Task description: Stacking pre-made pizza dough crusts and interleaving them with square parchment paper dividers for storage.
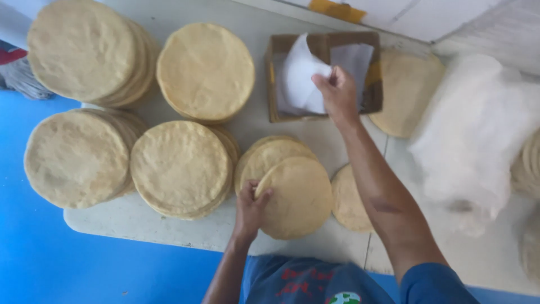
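My left hand (251,207) grips the near edge of a round pale-yellow flat disc (297,197) that lies on top of a small stack (264,155) at the table's front. My right hand (337,93) reaches to the far side and pinches a white paper sheet (301,70) that stands up out of a shallow brown cardboard box (274,84). Another single disc (349,200) lies under my right forearm.
Four tall stacks of the same discs stand at the left: far left (84,48), far middle (205,70), near left (76,157), near middle (180,166). One disc (408,93) lies right of the box. A heap of clear plastic bags (478,124) sits at the right. Blue floor (39,253) lies beyond the white table edge (112,222).
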